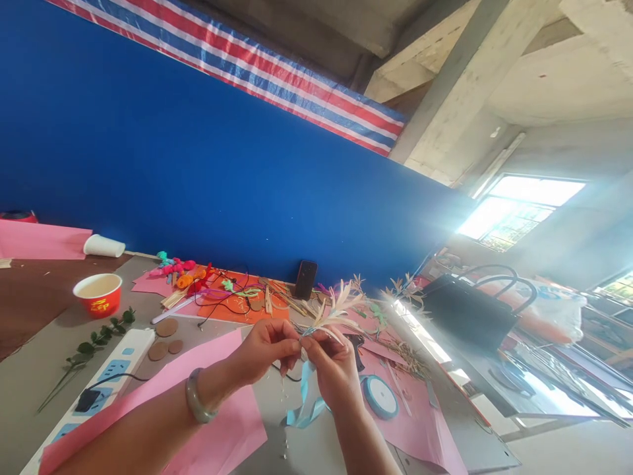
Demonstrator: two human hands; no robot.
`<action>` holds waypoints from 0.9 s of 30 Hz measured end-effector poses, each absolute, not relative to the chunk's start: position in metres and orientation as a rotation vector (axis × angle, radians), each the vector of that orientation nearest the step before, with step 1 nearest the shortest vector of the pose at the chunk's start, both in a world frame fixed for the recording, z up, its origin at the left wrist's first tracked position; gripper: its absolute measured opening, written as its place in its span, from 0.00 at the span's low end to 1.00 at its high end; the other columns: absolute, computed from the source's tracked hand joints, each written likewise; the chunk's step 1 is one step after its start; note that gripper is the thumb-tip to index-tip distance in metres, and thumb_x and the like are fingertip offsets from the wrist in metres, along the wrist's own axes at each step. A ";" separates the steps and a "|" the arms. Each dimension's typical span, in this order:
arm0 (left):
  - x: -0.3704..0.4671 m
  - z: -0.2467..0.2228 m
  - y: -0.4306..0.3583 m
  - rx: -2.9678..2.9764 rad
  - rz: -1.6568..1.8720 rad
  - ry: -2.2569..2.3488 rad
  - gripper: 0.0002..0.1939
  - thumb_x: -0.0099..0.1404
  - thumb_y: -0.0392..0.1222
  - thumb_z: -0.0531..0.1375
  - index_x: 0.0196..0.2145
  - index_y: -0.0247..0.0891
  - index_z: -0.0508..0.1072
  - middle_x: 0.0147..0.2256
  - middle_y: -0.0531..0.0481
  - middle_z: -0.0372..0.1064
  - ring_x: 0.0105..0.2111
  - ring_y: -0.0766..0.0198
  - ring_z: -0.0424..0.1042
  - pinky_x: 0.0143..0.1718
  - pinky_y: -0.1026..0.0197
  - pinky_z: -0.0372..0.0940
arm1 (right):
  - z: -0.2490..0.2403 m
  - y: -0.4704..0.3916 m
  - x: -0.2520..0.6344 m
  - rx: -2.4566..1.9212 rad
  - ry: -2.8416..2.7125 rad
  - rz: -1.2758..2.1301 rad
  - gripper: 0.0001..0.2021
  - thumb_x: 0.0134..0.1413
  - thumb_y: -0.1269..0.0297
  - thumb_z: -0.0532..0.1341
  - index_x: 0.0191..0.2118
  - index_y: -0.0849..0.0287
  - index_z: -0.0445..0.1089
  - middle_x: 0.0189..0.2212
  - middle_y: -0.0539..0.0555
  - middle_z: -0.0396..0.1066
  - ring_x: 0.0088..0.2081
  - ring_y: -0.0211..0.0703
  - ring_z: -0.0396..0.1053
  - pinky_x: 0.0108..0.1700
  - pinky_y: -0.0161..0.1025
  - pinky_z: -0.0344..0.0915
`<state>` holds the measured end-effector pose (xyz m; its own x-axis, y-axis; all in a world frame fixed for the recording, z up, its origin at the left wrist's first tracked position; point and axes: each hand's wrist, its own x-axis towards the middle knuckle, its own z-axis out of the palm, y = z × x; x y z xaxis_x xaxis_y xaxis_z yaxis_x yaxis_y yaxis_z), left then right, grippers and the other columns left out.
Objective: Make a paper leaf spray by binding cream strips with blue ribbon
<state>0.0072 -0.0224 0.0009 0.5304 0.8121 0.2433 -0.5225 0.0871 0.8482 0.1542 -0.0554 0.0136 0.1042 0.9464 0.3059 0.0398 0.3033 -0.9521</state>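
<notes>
A cream, feathery dried flower (341, 309) points up and right from between my two hands, with light blue wrapping at its base. My right hand (330, 363) pinches that base between thumb and fingers. Beside it, my left hand (273, 348) has its thumb and fingertips pressed together at the same spot, and a jade-like bangle (196, 396) circles the wrist. Light blue ribbon (302, 402) hangs in loops below the hands. The blue ribbon roll (380, 396) lies to the right on pink paper. Small clear beads on a strand dangle under my left hand.
A power strip (116, 373) with a black plug, a green sprig (101, 336), brown discs (158, 350) and a red paper cup (99, 295) are at left. A phone (305, 280) leans against the blue panel (222, 178). A black handbag (467, 310) stands at right.
</notes>
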 end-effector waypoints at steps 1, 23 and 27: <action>0.007 0.001 -0.023 1.104 1.043 0.331 0.14 0.54 0.45 0.65 0.24 0.34 0.66 0.16 0.55 0.64 0.15 0.72 0.61 0.17 0.68 0.55 | 0.012 -0.055 0.153 -1.035 -1.259 0.890 0.13 0.46 0.61 0.67 0.23 0.58 0.62 0.19 0.45 0.58 0.22 0.33 0.54 0.25 0.33 0.54; 0.018 -0.011 -0.036 1.235 1.365 0.727 0.13 0.58 0.48 0.62 0.25 0.36 0.68 0.18 0.54 0.65 0.18 0.69 0.66 0.21 0.67 0.62 | 0.020 -0.059 0.135 -1.120 -1.279 0.726 0.11 0.45 0.60 0.66 0.21 0.59 0.67 0.18 0.48 0.61 0.22 0.36 0.58 0.24 0.34 0.57; 0.019 -0.013 -0.032 1.197 1.331 0.709 0.14 0.57 0.48 0.63 0.24 0.36 0.67 0.18 0.54 0.65 0.18 0.68 0.66 0.23 0.66 0.61 | 0.023 -0.054 0.140 -1.159 -1.325 0.693 0.09 0.45 0.59 0.65 0.24 0.59 0.70 0.19 0.48 0.61 0.22 0.37 0.59 0.23 0.34 0.57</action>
